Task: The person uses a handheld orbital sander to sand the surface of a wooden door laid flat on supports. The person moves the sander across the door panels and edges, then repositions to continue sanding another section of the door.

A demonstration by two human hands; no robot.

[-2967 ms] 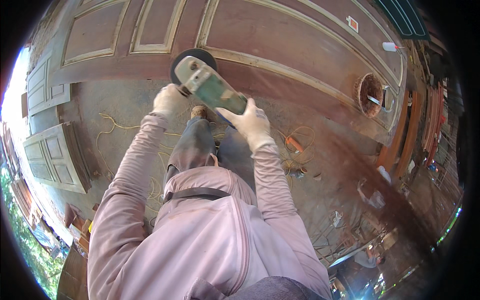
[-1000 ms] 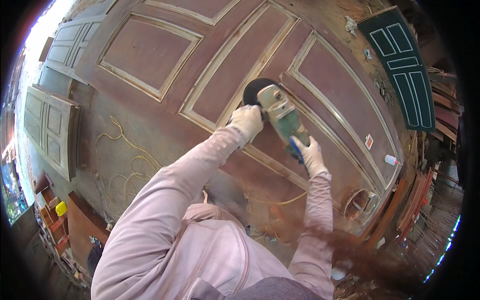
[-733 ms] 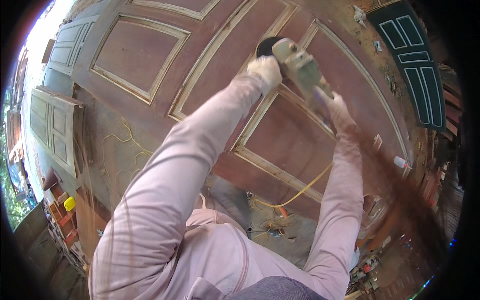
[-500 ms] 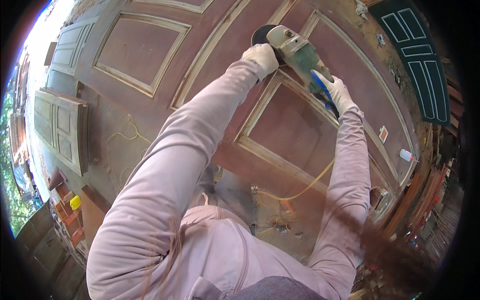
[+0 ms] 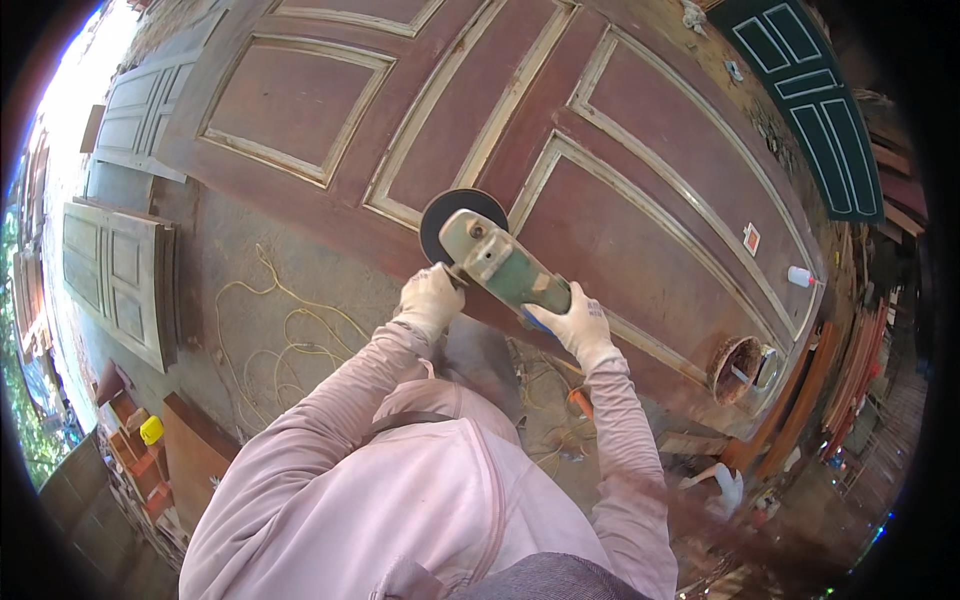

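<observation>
A green and grey angle grinder (image 5: 512, 268) with a wide dark disc (image 5: 463, 222) is held in both gloved hands over the near edge of a reddish-brown panelled door (image 5: 640, 235). My left hand (image 5: 430, 303) is closed by the grinder's head, on what looks like its side handle. Around the rear of the body my right hand (image 5: 582, 326) is wrapped, where a bit of blue shows beneath. The disc overlaps the door's near edge; whether it touches the wood I cannot tell. Pale moulding (image 5: 297, 165) frames the door's sunken panels.
On the door's right part are a rusty can (image 5: 736, 370), a small white bottle (image 5: 800, 276) and a small card (image 5: 751, 239). Yellow cord (image 5: 262, 290) loops over the floor. Grey doors (image 5: 118, 275) stand at left, a dark green door (image 5: 815, 120) at far right.
Both hands have drawn the grinder back toward my body and to the left, from the door's middle to its near edge. The rusty can has come into fuller view.
</observation>
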